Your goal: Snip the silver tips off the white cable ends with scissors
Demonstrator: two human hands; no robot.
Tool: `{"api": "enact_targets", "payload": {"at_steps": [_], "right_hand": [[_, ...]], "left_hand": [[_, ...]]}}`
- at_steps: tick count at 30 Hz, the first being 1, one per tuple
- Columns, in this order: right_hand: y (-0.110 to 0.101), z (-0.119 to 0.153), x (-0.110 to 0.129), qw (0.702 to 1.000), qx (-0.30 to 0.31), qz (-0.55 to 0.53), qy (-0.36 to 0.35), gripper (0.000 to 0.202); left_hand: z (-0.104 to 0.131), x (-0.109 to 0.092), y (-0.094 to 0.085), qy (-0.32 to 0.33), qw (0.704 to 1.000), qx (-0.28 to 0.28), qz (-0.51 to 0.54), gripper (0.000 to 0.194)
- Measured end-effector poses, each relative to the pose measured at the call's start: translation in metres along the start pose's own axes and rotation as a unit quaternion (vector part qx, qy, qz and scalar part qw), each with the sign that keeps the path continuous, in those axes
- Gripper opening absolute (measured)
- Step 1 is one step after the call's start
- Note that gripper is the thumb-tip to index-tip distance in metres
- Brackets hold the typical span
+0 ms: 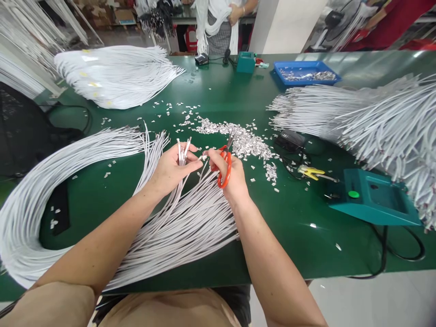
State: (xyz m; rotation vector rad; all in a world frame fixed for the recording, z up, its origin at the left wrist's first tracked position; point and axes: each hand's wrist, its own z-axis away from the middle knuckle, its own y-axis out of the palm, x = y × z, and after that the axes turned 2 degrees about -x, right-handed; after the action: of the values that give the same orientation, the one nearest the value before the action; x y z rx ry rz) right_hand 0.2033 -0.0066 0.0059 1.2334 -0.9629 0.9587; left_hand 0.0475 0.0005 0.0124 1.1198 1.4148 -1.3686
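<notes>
Both bare forearms reach forward, left hand (pixel 177 164) and right hand (pixel 227 175) close together, fingers curled.

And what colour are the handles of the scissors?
Orange-red handles, clearest in the head view.

Green table (pixel 221 97) is carrying 1 looped white cable bundle (pixel 20 200) left, 1 white coil (pixel 116 77) far left, white cables (pixel 316 106) right. Silver bits (pixel 245 141) are lying mid-table. Blue tray (pixel 295 83), small teal box (pixel 245 63) are sitting far side; large teal box (pixel 361 209) is resting right.
</notes>
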Motion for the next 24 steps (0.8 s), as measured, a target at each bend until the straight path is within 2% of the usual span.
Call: {"api": "enact_targets", "payload": {"at_steps": [3,6,9,11,14,17,20,24], "right_hand": [[0.002,0.002,0.000,0.999,0.005,0.038,-0.016,0.015],[-0.001,-0.002,-0.006,0.994,-0.022,0.102,-0.037,0.012],[-0.009,-0.009,-0.012,0.983,-0.082,0.157,-0.055,0.016],[-0.014,-0.012,-0.013,0.974,-0.133,0.170,-0.074,0.018],[-0.017,-0.011,-0.009,0.959,-0.177,0.160,-0.150,0.016],[-0.011,-0.005,-0.004,0.959,-0.136,0.162,-0.190,0.015],[-0.006,-0.002,-0.005,0.962,-0.044,0.214,-0.166,0.014],[-0.004,-0.004,-0.012,0.948,0.037,0.286,-0.135,0.015]], "left_hand": [[0.000,0.000,0.001,-0.002,1.000,0.005,-0.002,0.037],[0.001,-0.001,0.001,-0.022,0.999,0.034,0.034,0.034],[0.002,-0.003,-0.001,-0.047,0.996,0.054,0.061,0.036],[0.001,-0.004,-0.005,-0.068,0.991,0.090,0.077,0.037],[-0.002,-0.005,-0.011,-0.098,0.978,0.146,0.111,0.036],[-0.005,-0.003,-0.015,-0.125,0.972,0.151,0.133,0.046],[-0.006,-0.001,-0.015,-0.135,0.964,0.167,0.158,0.057],[-0.006,0.001,-0.012,-0.130,0.959,0.189,0.168,0.061]]}}
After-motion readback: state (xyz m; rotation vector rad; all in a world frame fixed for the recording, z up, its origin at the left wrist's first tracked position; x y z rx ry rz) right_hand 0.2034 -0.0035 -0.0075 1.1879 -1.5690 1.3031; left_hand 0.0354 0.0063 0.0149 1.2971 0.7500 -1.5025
